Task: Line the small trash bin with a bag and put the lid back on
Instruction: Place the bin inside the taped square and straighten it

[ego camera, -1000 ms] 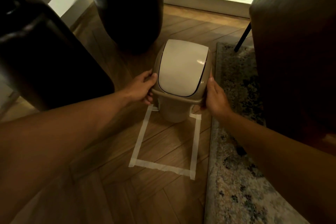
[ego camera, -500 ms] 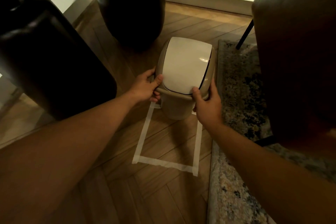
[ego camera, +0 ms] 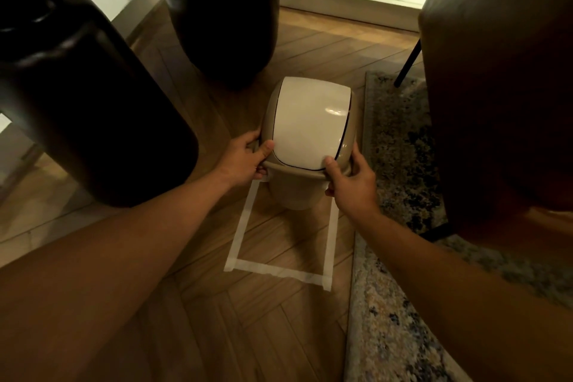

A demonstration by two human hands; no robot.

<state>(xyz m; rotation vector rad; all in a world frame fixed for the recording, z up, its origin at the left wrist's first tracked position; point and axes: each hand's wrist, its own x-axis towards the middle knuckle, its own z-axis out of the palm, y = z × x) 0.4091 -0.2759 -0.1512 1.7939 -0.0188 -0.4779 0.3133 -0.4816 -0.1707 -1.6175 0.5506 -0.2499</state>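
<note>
1. Beige small trash bin sits on the wood floor, at the far end of a white tape rectangle.
2. Lid is on the bin: beige frame, paler swing flap in the middle, dark seam around the flap.
3. Our left hand grips the lid's left near corner, thumb on top, fingers curled under the rim.
4. Our right hand grips the right near corner the same way, thumb tip touching the flap edge.
5. Bag: we can't see one.
6. Patterned rug lies just right of the tape.
7. Dark rounded furniture stands left and behind; another dark piece to the right.
</note>
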